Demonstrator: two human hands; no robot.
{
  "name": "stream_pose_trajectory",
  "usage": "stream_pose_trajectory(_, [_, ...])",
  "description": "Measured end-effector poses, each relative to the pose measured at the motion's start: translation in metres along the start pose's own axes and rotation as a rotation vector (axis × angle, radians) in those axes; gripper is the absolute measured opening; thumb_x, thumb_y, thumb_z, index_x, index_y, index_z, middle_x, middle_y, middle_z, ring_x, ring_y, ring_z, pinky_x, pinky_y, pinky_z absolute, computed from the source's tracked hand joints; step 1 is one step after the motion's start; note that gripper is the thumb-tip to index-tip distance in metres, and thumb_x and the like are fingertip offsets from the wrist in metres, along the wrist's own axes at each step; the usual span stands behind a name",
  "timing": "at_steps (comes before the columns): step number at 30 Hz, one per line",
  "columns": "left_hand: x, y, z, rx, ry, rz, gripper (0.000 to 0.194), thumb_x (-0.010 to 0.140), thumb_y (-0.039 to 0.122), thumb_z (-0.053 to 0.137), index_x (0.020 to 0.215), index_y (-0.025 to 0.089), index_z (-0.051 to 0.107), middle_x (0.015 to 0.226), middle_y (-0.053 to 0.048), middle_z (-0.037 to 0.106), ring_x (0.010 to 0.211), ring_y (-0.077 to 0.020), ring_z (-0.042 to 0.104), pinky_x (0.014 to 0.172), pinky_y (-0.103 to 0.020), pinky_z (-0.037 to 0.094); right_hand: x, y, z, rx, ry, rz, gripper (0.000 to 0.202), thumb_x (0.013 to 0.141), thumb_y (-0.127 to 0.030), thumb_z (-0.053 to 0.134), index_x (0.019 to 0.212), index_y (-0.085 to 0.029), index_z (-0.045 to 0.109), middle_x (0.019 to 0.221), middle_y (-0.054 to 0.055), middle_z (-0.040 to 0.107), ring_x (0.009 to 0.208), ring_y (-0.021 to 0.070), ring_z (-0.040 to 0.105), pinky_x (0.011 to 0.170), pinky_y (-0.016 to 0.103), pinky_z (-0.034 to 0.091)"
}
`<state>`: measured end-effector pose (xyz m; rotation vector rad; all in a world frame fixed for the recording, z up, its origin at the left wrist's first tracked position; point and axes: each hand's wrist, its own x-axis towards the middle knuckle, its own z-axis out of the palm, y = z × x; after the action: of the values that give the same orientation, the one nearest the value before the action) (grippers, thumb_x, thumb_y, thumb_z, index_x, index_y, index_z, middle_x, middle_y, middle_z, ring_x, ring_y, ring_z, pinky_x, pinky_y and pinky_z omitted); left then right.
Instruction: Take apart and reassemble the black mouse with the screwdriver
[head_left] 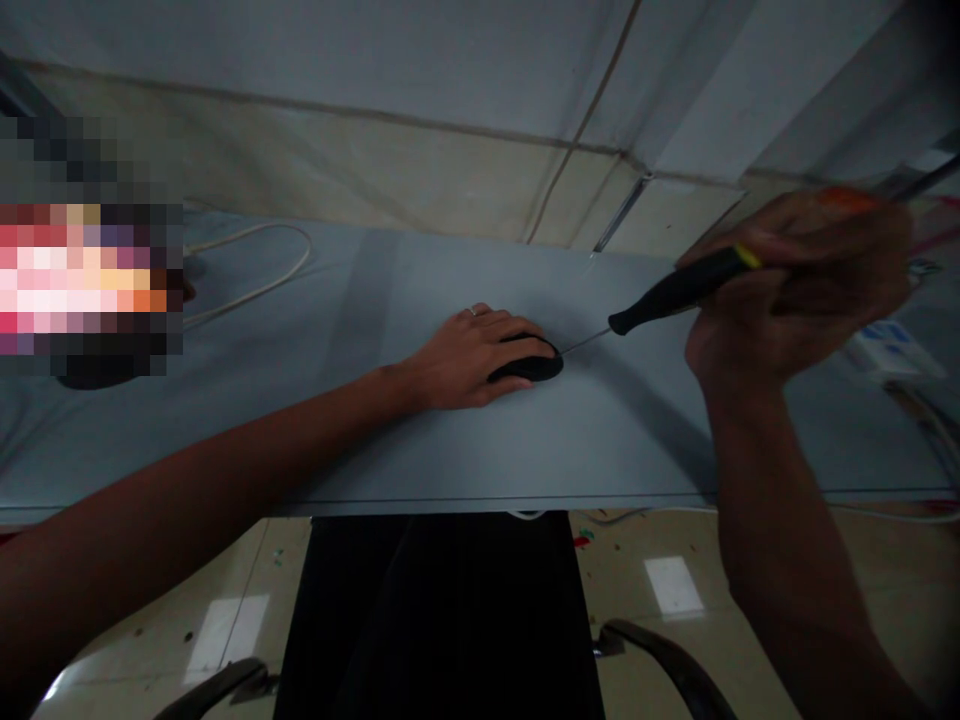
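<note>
My left hand (480, 355) rests over a black computer mouse (544, 367) on the table, its fingers curled round the mouse's sides and top. A ring shows on one finger. In my right hand (802, 290) is a screwdriver (667, 295) with a black handle, a yellow band and a thin metal shaft. The shaft slants down to the left, and its tip meets the front end of the mouse or lies just beside it; I cannot tell which. Something orange (851, 200) shows at the top of my right hand, blurred.
The grey table (420, 460) runs along a tiled wall (375, 160). At left, a pale cable (300, 255) loops beside a pixelated area. A white box-like item (892, 350) with cables sits at right. Chair armrests (667, 655) flank my dark-clothed lap.
</note>
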<state>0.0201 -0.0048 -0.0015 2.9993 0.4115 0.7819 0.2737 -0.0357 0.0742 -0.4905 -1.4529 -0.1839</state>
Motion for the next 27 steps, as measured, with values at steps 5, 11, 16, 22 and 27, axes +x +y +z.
stream_pose_trajectory(5, [0.000, 0.000, 0.000, -0.004, -0.017, -0.019, 0.053, 0.110, 0.061, 0.037, 0.143, 0.026, 0.058, 0.145, -0.008, 0.064, 0.121, -0.0240, 0.065, 0.101, -0.040, 0.046, -0.004, -0.009, 0.001, 0.085, -0.141, 0.209, 0.019, 0.088, -0.049, 0.075, 0.099, -0.034, 0.072, 0.090, 0.002, 0.068, 0.061, 0.0175, 0.061, 0.035, 0.027, 0.033])
stream_pose_trajectory(11, [0.000, 0.000, 0.000, 0.005, -0.002, 0.013, 0.051, 0.110, 0.060, 0.037, 0.143, 0.026, 0.058, 0.145, -0.007, 0.064, 0.123, -0.0245, 0.064, 0.100, -0.040, 0.046, -0.002, 0.008, -0.003, 0.054, -0.074, 0.009, 0.048, 0.069, -0.060, 0.091, 0.093, -0.028, 0.064, 0.079, -0.005, 0.054, 0.066, 0.0125, 0.064, 0.049, 0.026, 0.047])
stream_pose_trajectory(16, [0.000, 0.000, 0.000, -0.002, -0.002, -0.007, 0.052, 0.110, 0.060, 0.038, 0.143, 0.026, 0.058, 0.144, -0.007, 0.064, 0.120, -0.0241, 0.066, 0.100, -0.040, 0.047, -0.005, -0.005, 0.002, 0.020, -0.109, 0.192, 0.030, 0.090, -0.060, 0.071, 0.092, -0.032, 0.060, 0.080, -0.003, 0.062, 0.054, 0.0116, 0.054, 0.042, 0.025, 0.034])
stream_pose_trajectory(22, [0.000, 0.000, 0.000, 0.019, -0.008, 0.018, 0.048, 0.110, 0.057, 0.041, 0.143, 0.027, 0.059, 0.146, -0.008, 0.064, 0.125, -0.0240, 0.064, 0.102, -0.040, 0.046, -0.002, 0.002, -0.004, 0.063, -0.142, 0.106, 0.043, 0.074, -0.058, 0.089, 0.091, -0.030, 0.061, 0.074, -0.006, 0.052, 0.056, 0.0116, 0.061, 0.041, 0.023, 0.042])
stream_pose_trajectory(27, [-0.001, 0.000, -0.001, 0.026, 0.022, 0.040, 0.047, 0.110, 0.055, 0.041, 0.142, 0.026, 0.059, 0.147, -0.006, 0.064, 0.124, -0.0239, 0.065, 0.101, -0.040, 0.047, -0.006, 0.012, -0.004, -0.023, -0.110, 0.179, 0.061, 0.060, -0.061, 0.095, 0.095, -0.026, 0.060, 0.093, -0.003, 0.057, 0.073, 0.0110, 0.062, 0.059, 0.027, 0.051])
